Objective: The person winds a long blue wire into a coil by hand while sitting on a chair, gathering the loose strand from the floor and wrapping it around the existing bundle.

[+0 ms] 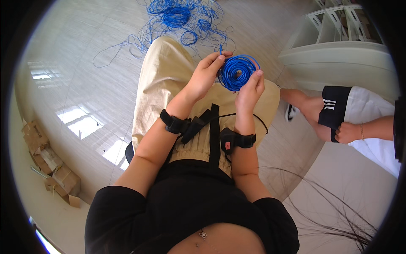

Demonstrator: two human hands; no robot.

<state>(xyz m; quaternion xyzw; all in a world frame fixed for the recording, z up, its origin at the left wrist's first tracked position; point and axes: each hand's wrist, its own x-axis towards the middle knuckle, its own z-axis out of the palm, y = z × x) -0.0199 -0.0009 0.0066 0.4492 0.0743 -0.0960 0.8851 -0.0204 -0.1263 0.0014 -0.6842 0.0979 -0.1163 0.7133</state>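
Observation:
Both of my hands hold a round coil of thin blue cable point(228, 81) above my lap. On its left side, my left hand point(204, 74) pinches the coil's edge, with thumb and forefinger at a short blue end that sticks up. My right hand point(250, 92) grips the lower right side, its thumb near a loose outer loop. The windings lie roughly in rings around a small open centre. Fingers behind the coil are mostly hidden. Beyond my knees, a large tangle of blue cable point(176, 17) is spread over the floor.
A black strap with a device point(174, 123) sits on my left forearm, another device point(226, 141) on my right; a black cord runs nearby. Cardboard boxes point(66, 177) lie by the left wall. A person point(347, 131) is at right, below a pale unit with dividers point(336, 54).

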